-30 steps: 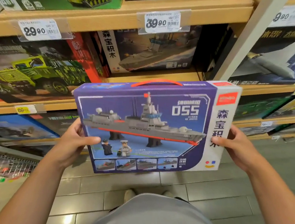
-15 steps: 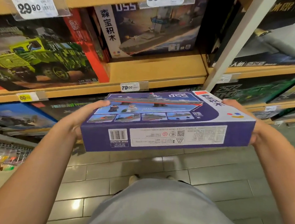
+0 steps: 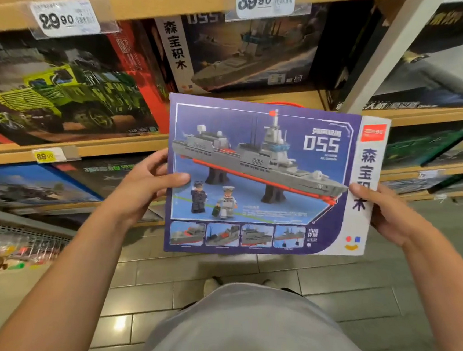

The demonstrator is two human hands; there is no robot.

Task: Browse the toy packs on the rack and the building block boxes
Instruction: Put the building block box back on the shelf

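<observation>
I have tipped the purple warship box (image 3: pixel 263 178) back upright, its front facing me. My left hand (image 3: pixel 146 186) and right hand (image 3: pixel 386 214) pinch its side edges, thumbs on the front. Behind the box stand wooden shelves (image 3: pixel 131 149) of block boxes.
</observation>
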